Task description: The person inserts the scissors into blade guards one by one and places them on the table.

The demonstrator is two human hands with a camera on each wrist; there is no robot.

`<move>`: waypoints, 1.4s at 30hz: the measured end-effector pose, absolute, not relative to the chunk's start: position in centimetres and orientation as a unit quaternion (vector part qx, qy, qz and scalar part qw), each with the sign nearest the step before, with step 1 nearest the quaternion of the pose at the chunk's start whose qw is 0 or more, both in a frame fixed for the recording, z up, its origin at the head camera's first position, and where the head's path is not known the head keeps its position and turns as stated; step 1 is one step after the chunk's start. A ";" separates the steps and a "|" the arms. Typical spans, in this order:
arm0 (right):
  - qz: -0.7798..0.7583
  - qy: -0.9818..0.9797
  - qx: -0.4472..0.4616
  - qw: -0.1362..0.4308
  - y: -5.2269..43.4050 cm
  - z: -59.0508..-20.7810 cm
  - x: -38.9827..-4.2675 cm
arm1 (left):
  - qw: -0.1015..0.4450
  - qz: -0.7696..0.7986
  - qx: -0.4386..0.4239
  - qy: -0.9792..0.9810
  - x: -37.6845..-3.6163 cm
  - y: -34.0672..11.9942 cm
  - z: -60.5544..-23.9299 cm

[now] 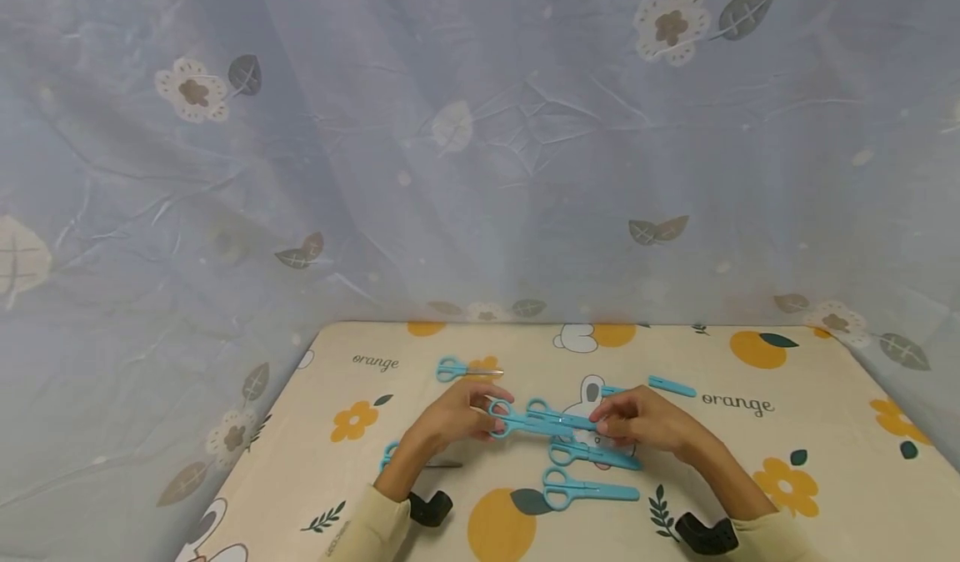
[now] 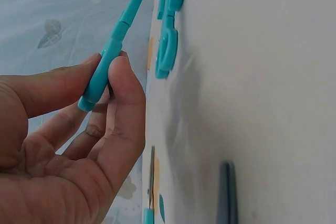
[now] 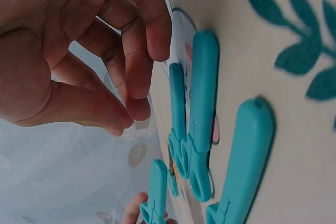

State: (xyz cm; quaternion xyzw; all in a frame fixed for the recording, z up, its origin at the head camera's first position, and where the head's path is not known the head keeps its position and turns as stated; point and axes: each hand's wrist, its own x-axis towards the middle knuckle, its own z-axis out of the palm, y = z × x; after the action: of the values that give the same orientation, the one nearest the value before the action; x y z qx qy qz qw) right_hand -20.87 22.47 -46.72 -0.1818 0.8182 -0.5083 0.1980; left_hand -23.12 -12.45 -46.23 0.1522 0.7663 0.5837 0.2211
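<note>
A pair of blue-handled scissors (image 1: 534, 425) in a blue blade cover is pinched at its handle loops by my left hand (image 1: 461, 412), thumb on one side and fingers on the other. In the left wrist view these scissors (image 2: 116, 40) are raised off the table with the covered tip angled upward. Close to that tip is my right hand (image 1: 648, 420). Its loosely bent fingers (image 3: 139, 72) hold nothing in the right wrist view. Below the hands lie several covered scissors, among them one pair (image 1: 596, 455) in the middle and another pair (image 1: 592, 491) nearest me.
Uncovered scissors (image 1: 453, 369) with a metal blade lie toward the back. Another uncovered pair (image 1: 389, 454) is partly hidden behind the left forearm. A loose blue cover (image 1: 672, 387) lies at back right, with a second piece (image 1: 611, 391) half behind the right hand. A patterned curtain (image 1: 480, 170) hangs behind.
</note>
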 end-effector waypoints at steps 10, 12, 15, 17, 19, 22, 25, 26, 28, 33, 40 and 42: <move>-0.514 0.820 -0.150 0.201 24.9 -47.6 -20.0 | 0.234 0.589 0.128 0.763 -23.2 -14.1 -47.0; -0.510 0.825 -0.143 0.197 25.4 -47.7 -19.8 | 0.237 0.589 0.124 0.763 -23.3 -14.3 -47.1; -0.503 0.832 -0.131 0.193 25.8 -47.6 -19.6 | 0.239 0.592 0.120 0.760 -23.2 -14.7 -47.3; -0.499 0.836 -0.122 0.192 26.0 -47.6 -19.5 | 0.240 0.595 0.119 0.758 -23.2 -15.0 -47.3; -0.498 0.838 -0.111 0.193 26.2 -47.5 -19.4 | 0.241 0.599 0.118 0.754 -23.1 -15.2 -47.3; -0.496 0.841 -0.100 0.195 26.6 -47.4 -19.2 | 0.243 0.602 0.115 0.751 -23.1 -15.6 -47.3; -0.490 0.846 -0.087 0.194 26.9 -47.4 -19.1 | 0.244 0.601 0.111 0.753 -23.0 -15.9 -47.3; -0.487 0.848 -0.082 0.194 27.0 -47.4 -19.0 | 0.244 0.601 0.108 0.754 -23.0 -16.0 -47.2; -0.482 0.852 -0.072 0.192 27.2 -47.5 -18.9 | 0.241 0.597 0.103 0.758 -22.9 -16.2 -47.2; -0.475 0.858 -0.065 0.186 27.8 -47.7 -18.8 | 0.210 0.565 0.101 0.792 -22.7 -16.5 -47.5; -0.476 0.857 -0.066 0.187 28.2 -47.9 -18.6 | 0.128 0.469 0.138 0.863 -22.7 -16.6 -48.0; -0.473 0.859 -0.062 0.185 28.3 -47.9 -18.6 | 0.109 0.443 0.148 0.878 -22.7 -16.5 -48.0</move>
State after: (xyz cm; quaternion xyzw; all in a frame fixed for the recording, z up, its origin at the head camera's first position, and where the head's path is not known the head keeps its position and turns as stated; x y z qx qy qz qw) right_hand -18.60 28.32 -47.89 -0.0625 0.8593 -0.4727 0.1850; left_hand -22.69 -16.54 -48.04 0.1484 0.8776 0.4427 0.1087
